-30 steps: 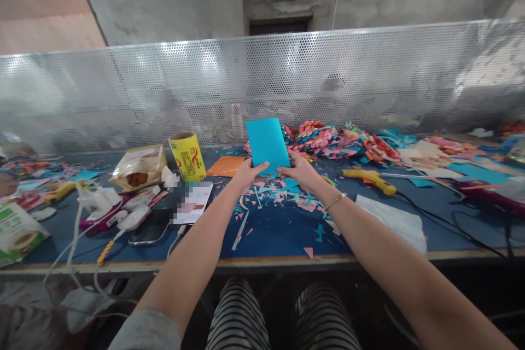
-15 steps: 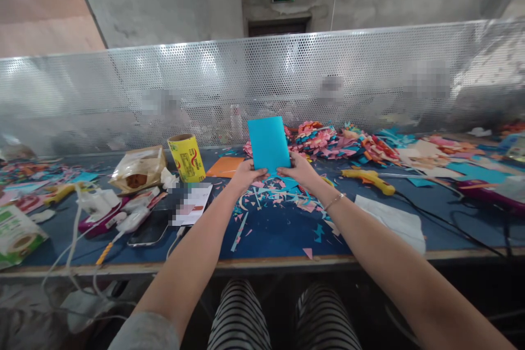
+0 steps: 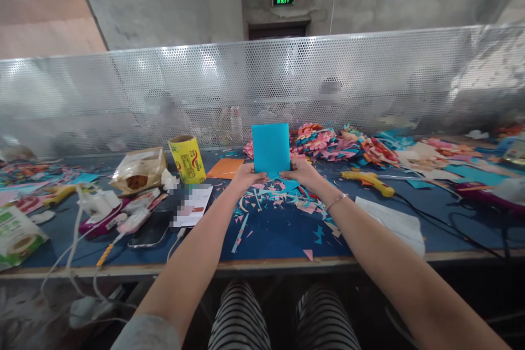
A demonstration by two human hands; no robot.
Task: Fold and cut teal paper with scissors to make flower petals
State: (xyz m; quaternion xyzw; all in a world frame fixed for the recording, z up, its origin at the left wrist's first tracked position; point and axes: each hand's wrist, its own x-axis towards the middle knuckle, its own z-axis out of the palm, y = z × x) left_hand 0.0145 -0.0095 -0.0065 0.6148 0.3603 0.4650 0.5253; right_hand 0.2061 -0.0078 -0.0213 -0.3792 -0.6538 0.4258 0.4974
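Observation:
A rectangular sheet of blue paper (image 3: 270,146) is held upright above the table, its flat face toward me. My left hand (image 3: 248,175) pinches its lower left corner. At the lower right corner my right hand (image 3: 301,172) grips it the same way, thumb in front. Whether the sheet is single or folded I cannot tell. Below both hands lie small paper scraps (image 3: 262,194) in blue, pink and white.
A yellow tube (image 3: 187,159), an orange sheet (image 3: 225,168) and a phone (image 3: 148,235) lie to the left. Behind is a heap of coloured paper pieces (image 3: 315,142). A yellow glue gun (image 3: 371,181) with a cord lies right. A perforated metal screen (image 3: 262,76) closes the back.
The blue paper has straightened from a slight tilt and come down a little, both hands still on its lower corners.

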